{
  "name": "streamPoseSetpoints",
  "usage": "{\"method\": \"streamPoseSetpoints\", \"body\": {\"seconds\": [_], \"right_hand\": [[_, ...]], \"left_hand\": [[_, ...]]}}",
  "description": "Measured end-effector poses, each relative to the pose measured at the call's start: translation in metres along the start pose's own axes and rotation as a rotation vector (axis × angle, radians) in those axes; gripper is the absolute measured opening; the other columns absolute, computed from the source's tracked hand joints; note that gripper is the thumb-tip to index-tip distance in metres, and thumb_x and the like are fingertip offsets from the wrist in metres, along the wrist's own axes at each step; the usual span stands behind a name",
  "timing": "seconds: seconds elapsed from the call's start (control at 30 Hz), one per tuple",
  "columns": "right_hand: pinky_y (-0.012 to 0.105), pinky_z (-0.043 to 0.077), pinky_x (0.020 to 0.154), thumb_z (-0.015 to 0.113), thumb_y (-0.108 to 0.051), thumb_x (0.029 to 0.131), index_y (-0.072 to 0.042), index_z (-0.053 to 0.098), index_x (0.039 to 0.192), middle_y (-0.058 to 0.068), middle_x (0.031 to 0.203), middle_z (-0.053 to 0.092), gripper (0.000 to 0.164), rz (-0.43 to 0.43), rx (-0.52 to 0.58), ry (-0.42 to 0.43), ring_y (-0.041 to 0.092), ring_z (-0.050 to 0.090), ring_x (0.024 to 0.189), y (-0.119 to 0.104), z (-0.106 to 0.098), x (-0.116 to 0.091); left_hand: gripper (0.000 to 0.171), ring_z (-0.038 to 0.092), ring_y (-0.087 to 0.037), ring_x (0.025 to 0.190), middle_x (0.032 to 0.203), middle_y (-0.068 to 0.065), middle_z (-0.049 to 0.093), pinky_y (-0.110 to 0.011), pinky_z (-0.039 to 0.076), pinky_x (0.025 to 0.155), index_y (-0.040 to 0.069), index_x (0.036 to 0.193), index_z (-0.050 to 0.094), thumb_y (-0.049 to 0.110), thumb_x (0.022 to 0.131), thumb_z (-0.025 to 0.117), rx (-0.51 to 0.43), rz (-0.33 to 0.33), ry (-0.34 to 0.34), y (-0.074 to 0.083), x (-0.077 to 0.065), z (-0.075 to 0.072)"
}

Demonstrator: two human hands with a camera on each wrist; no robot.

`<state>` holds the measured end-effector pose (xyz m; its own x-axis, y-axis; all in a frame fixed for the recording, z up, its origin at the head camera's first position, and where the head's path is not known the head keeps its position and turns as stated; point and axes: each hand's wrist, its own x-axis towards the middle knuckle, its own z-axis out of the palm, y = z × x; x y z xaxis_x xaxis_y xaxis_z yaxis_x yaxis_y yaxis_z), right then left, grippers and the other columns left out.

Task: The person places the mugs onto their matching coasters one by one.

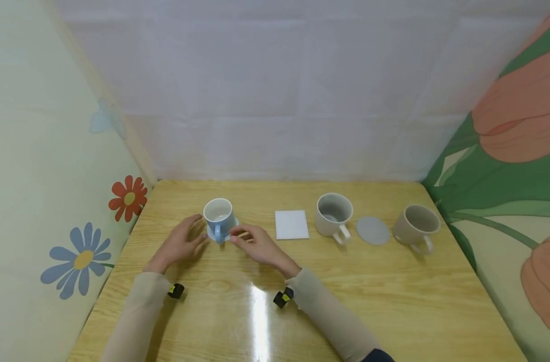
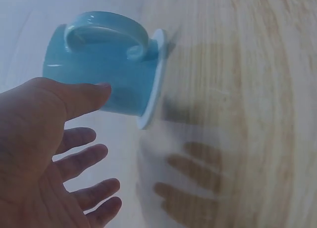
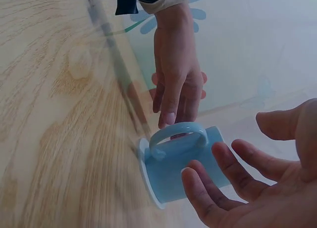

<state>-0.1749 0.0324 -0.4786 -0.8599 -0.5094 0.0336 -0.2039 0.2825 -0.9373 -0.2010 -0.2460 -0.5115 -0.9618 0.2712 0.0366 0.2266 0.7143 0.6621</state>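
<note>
A light-blue mug with a white inside stands upright on a pale round coaster, its handle facing me. My left hand is just left of the mug, fingers spread and slightly bent, with a visible gap to it in the head view. On the mug's right side is my right hand, its fingers loosely bent near the coaster's edge and mug wall. Whether the right fingertips touch either one, I cannot tell. Neither hand holds anything.
A white square coaster lies to the right on the wooden table. Beyond it are a white mug, a grey round coaster and a beige mug. Fabric walls border the table's back and sides.
</note>
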Motion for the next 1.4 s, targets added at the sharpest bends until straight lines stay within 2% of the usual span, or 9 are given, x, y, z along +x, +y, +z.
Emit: {"method": "streamPoseSetpoints", "body": {"seconds": [0.2, 0.43, 0.67, 0.8, 0.9, 1.07, 1.2, 1.4], "right_hand": [[0.034, 0.055, 0.091, 0.057, -0.027, 0.104, -0.007, 0.063, 0.130, 0.008, 0.128, 0.066, 0.033, 0.005, 0.005, -0.004, 0.027, 0.064, 0.112, -0.004, -0.009, -0.010], [0.038, 0.055, 0.092, 0.057, -0.027, 0.104, -0.007, 0.061, 0.131, 0.014, 0.129, 0.065, 0.035, -0.014, 0.010, -0.001, 0.030, 0.063, 0.113, 0.000, -0.022, -0.019], [0.040, 0.055, 0.094, 0.058, -0.027, 0.103, -0.008, 0.060, 0.132, 0.010, 0.128, 0.065, 0.035, -0.031, -0.004, 0.028, 0.031, 0.064, 0.113, 0.002, -0.039, -0.024], [0.042, 0.055, 0.093, 0.058, -0.029, 0.103, -0.010, 0.060, 0.132, 0.009, 0.129, 0.064, 0.035, -0.033, -0.007, 0.060, 0.032, 0.063, 0.114, 0.001, -0.050, -0.029], [0.043, 0.055, 0.093, 0.058, -0.028, 0.103, -0.008, 0.060, 0.133, 0.012, 0.129, 0.064, 0.036, -0.039, -0.014, 0.071, 0.033, 0.063, 0.115, -0.008, -0.057, -0.034], [0.049, 0.053, 0.097, 0.058, -0.017, 0.103, 0.001, 0.057, 0.133, 0.023, 0.132, 0.060, 0.035, -0.038, -0.030, 0.070, 0.035, 0.062, 0.117, -0.033, -0.065, -0.047], [0.049, 0.053, 0.096, 0.058, -0.018, 0.103, 0.001, 0.056, 0.134, 0.022, 0.133, 0.060, 0.036, -0.050, -0.050, 0.093, 0.035, 0.062, 0.118, -0.021, -0.067, -0.049], [0.050, 0.053, 0.096, 0.059, -0.024, 0.103, -0.006, 0.058, 0.133, 0.016, 0.132, 0.062, 0.036, -0.067, -0.057, 0.132, 0.032, 0.062, 0.118, -0.005, -0.076, -0.056]], "left_hand": [[0.067, 0.031, -0.048, 0.143, 0.155, -0.026, 0.036, -0.066, 0.026, 0.115, 0.001, 0.151, 0.036, 0.026, 0.098, 0.067, 0.007, 0.009, 0.014, 0.008, -0.004, -0.008], [0.066, 0.032, -0.047, 0.143, 0.156, -0.024, 0.036, -0.066, 0.027, 0.114, 0.002, 0.152, 0.037, 0.027, 0.098, 0.066, 0.053, 0.038, 0.042, 0.015, -0.005, -0.015], [0.065, 0.033, -0.045, 0.143, 0.156, -0.022, 0.037, -0.065, 0.028, 0.114, 0.005, 0.153, 0.036, 0.031, 0.100, 0.064, 0.032, 0.054, 0.049, 0.021, -0.009, -0.015], [0.065, 0.033, -0.044, 0.144, 0.157, -0.020, 0.036, -0.065, 0.028, 0.113, 0.007, 0.153, 0.037, 0.032, 0.099, 0.064, 0.030, 0.068, 0.075, 0.024, -0.012, -0.014], [0.064, 0.032, -0.043, 0.144, 0.158, -0.019, 0.036, -0.066, 0.029, 0.113, 0.008, 0.153, 0.037, 0.031, 0.099, 0.064, 0.033, 0.100, 0.110, 0.027, -0.013, -0.015], [0.062, 0.037, -0.042, 0.142, 0.155, -0.018, 0.040, -0.065, 0.032, 0.111, 0.005, 0.151, 0.042, 0.029, 0.099, 0.066, 0.043, 0.172, 0.172, 0.037, -0.012, -0.014], [0.060, 0.039, -0.041, 0.140, 0.153, -0.017, 0.043, -0.064, 0.033, 0.111, 0.002, 0.148, 0.044, 0.022, 0.097, 0.069, 0.042, 0.220, 0.200, 0.045, -0.011, -0.012], [0.059, 0.041, -0.039, 0.139, 0.152, -0.014, 0.045, -0.064, 0.034, 0.110, 0.002, 0.147, 0.046, 0.023, 0.097, 0.069, 0.039, 0.273, 0.218, 0.053, -0.007, -0.006]]}}
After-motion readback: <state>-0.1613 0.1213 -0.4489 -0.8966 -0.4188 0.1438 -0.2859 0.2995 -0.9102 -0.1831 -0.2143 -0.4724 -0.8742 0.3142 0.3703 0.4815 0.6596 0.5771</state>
